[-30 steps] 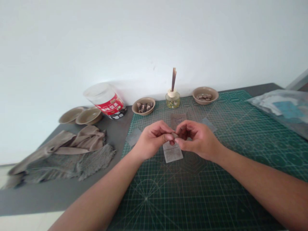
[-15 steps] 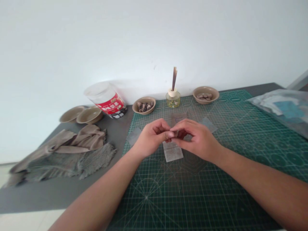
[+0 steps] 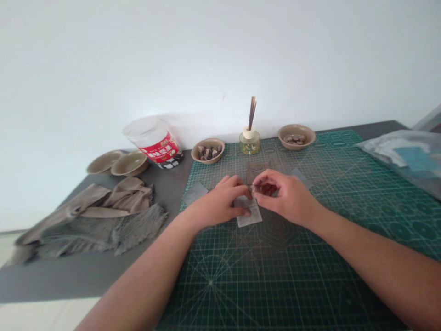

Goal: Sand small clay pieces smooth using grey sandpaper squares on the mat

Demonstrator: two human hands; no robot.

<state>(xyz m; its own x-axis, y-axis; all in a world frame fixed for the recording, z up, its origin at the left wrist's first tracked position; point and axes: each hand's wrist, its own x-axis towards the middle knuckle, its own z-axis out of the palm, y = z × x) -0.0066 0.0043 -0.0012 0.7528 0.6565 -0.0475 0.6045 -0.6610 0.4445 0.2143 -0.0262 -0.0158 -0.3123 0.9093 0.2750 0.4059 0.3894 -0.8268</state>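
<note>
My left hand [image 3: 227, 200] rests over a small pale grey folded sheet [image 3: 250, 217] on the green cutting mat [image 3: 241, 276]. Its thumb and fingers are spread, with the tips touching the sheet. Just to the right, my right hand [image 3: 289, 197] has thumb and forefinger pinched together at the sheet's upper edge. Something small and brownish shows at those fingertips, too small to name. Behind the hands lies a brownish see-through square [image 3: 255, 170]. One pale translucent square [image 3: 195, 193] sits left of my left hand, and another [image 3: 301, 177] is partly hidden behind my right hand.
Along the wall stand a bowl of brown-and-dark pieces [image 3: 208, 153], a reed diffuser [image 3: 249, 141] and a bowl of flat brown discs [image 3: 296, 139]. To the left are a red-labelled tub [image 3: 161, 149], two bowls [image 3: 129, 164] and crumpled cloths [image 3: 113, 209]. A plastic bag [image 3: 409, 156] lies right.
My hands, earlier meeting at the fingertips above the sheet, have separated a little. The left has lowered, spreading its fingers onto the sheet; the right remains pinched near its upper edge.
</note>
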